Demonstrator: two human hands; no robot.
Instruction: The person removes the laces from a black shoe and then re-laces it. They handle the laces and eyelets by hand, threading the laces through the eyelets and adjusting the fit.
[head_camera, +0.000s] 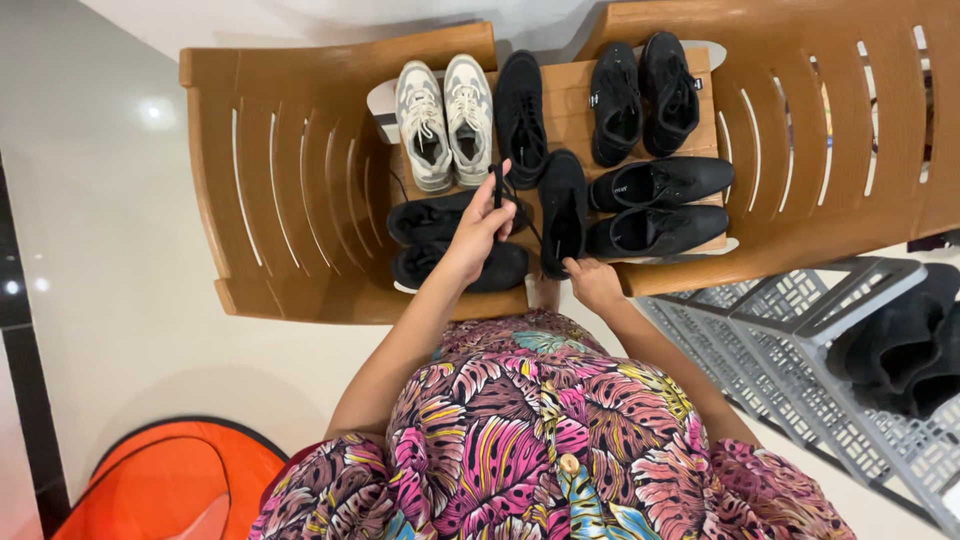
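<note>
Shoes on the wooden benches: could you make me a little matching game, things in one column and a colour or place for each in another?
Things:
1. sneakers
2. lace
3. shoe rack
4. fabric

Descriptions:
A. orange, on the floor at lower left
B. white, at the back
C. grey plastic, at right
D. black, pinched in the left hand

Pairs: 1-B, 2-D, 3-C, 4-A

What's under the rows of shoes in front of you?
A flat wooden board spanning two brown slatted wooden chairs. White edges peek out beside the white sneakers and black shoes; what they are is covered. The left hand lifts a black lace.
</note>
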